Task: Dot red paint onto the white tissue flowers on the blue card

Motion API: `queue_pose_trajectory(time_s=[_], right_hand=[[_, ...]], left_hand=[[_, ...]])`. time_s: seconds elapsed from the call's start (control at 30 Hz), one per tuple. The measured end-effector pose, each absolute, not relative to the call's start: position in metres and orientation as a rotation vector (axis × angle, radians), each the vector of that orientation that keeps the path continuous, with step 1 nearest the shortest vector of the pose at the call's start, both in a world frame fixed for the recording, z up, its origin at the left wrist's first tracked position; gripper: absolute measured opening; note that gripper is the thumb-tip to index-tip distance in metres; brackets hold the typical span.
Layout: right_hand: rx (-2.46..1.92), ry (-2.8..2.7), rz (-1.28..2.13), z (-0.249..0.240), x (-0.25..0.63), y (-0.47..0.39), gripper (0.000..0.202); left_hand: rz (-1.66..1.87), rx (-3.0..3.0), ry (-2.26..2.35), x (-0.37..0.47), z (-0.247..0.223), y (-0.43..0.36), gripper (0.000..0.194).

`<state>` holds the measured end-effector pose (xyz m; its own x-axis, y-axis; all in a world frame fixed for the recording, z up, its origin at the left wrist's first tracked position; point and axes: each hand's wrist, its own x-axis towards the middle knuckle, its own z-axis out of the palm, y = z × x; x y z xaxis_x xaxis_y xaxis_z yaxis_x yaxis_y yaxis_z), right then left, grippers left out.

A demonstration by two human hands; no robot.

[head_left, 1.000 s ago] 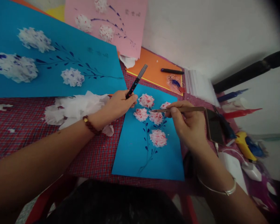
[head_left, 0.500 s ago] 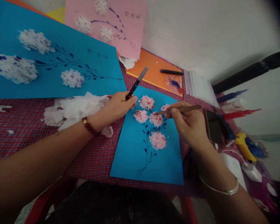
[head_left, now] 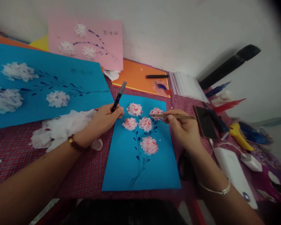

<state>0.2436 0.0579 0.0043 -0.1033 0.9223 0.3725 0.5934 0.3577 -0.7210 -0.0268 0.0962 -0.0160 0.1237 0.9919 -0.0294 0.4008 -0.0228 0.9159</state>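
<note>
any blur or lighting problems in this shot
Head view: dim light, black upper-right corner; head view: soft shadow on the wall behind the black object; head view: writing on the left blue card too faint to read; head view: unclear whether the thin brown tool touches a flower.

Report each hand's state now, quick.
Left hand: closed around a dark pen-like tool.
Right hand: closed on a thin brown stick, its tip at the upper-right pink-and-white flower.

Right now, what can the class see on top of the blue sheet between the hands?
The blue sheet bears five red-and-white flowers and dark leaves and stems. The right hand covers part of its right edge, hiding that bit.
</note>
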Motion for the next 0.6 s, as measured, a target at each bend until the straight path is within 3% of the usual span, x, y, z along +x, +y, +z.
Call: queue_pose_trajectory(time_s=[0.3, 0.6], right_hand=[[-1.260, -1.962, 0.639, 0.003, 0.247, 0.054, 0.018], [-1.283, -1.848, 0.545, 0.005, 0.253, 0.053, 0.019]], left_hand=[[0.836, 1.580, 1.417, -0.030, -0.022, 0.098, 0.030], [0.791, 1.557, 1.465, -0.028, -0.012, 0.096, 0.030]])
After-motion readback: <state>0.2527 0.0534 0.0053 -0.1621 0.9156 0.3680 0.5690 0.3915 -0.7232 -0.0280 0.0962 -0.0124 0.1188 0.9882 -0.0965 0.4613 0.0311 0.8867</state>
